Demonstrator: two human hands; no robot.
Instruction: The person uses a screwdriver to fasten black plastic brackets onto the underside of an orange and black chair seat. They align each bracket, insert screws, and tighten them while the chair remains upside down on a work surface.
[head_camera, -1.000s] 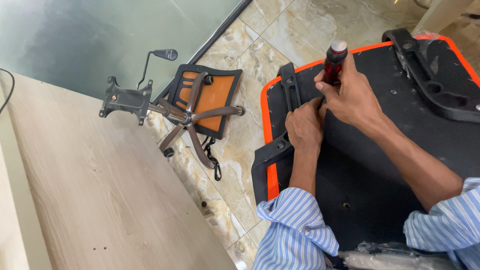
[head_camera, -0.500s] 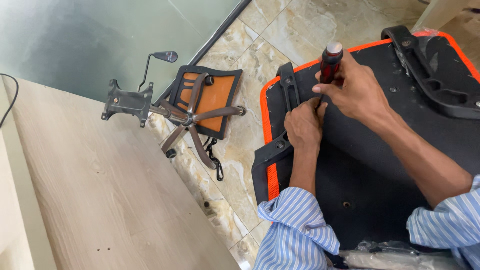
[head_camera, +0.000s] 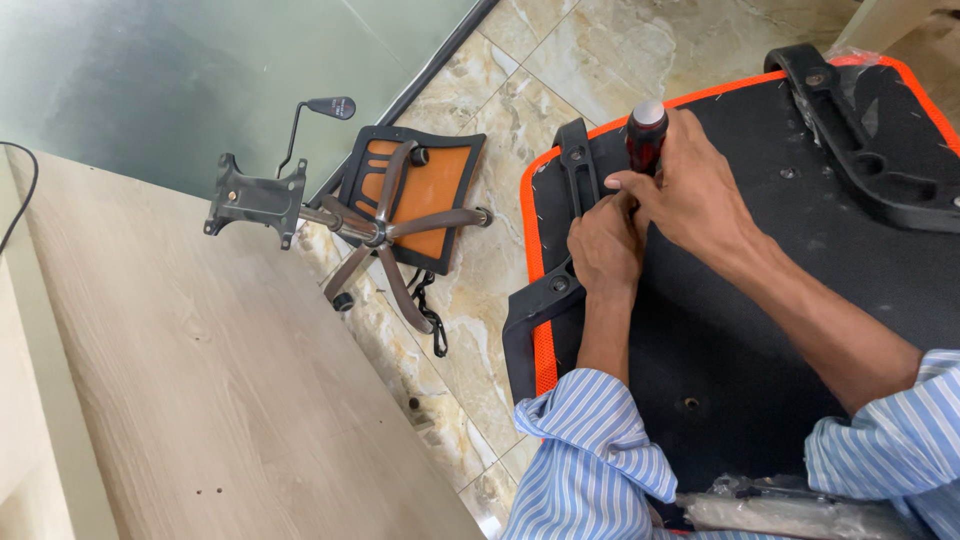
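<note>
Head view looks down on the right hand (head_camera: 690, 195), which is wrapped around the dark red handle of a screwdriver (head_camera: 646, 135) standing nearly upright, its grey cap showing above the fingers. Just beside and below it, the left hand (head_camera: 603, 250) is closed in a pinch at the foot of the tool, fingers bunched where the tip meets a black armrest bracket (head_camera: 578, 175); the tip itself and any screw under it are hidden by the two hands. The bracket lies along the near left edge of an upturned chair seat (head_camera: 760, 330), black underneath with an orange border, which rests in front of the person's striped sleeves. A second black armrest (head_camera: 870, 150) lies across the far right corner of the seat. By the look of it, the step in hand is driving a fastener through the bracket into the seat, and the next move calls for keeping the shaft square to the seat while the lower hand steadies the tip. Well apart to the left, on the tiled floor (head_camera: 480, 260), stand a five-legged chair base (head_camera: 385, 235) with its metal tilt plate (head_camera: 255, 200), over an orange mesh backrest (head_camera: 445, 195), next to a pale wooden board (head_camera: 200, 400).
</note>
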